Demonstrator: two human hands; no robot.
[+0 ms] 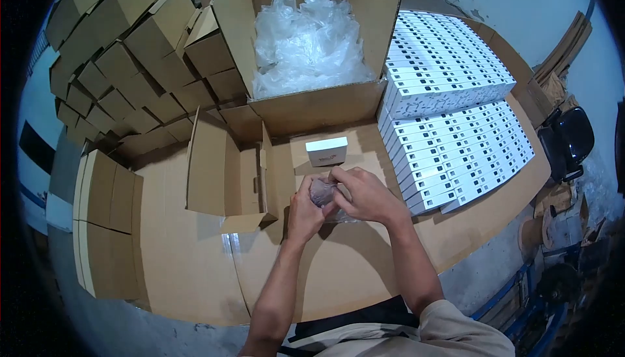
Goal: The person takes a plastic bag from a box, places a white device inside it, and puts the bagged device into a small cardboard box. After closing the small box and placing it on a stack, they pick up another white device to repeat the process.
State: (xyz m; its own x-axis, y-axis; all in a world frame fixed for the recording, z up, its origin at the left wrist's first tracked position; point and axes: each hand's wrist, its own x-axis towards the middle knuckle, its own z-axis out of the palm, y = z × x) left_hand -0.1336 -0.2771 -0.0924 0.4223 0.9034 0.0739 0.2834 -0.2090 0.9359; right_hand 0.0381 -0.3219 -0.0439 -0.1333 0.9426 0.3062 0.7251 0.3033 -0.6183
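Observation:
Both hands meet over the middle of the cardboard-covered table. My left hand [305, 214] is closed around a small greyish item in clear plastic [322, 192]; its exact kind cannot be made out. From the other side, the bent fingers of my right hand [368, 194] pinch the top of the same plastic. A loose edge of clear film shows below the hands. Just beyond them stands a small white box [327, 152] with dark print on its front. To the left of my hands is a narrow cardboard box [211, 165] with its flaps up.
A large carton [319, 103] at the back holds a heap of clear plastic bags [309, 44]. On the right, white printed boxes [456, 74] are stacked in rows. Folded brown cartons [130, 64] pile up at back left, with closed cartons [107, 227] at the left edge.

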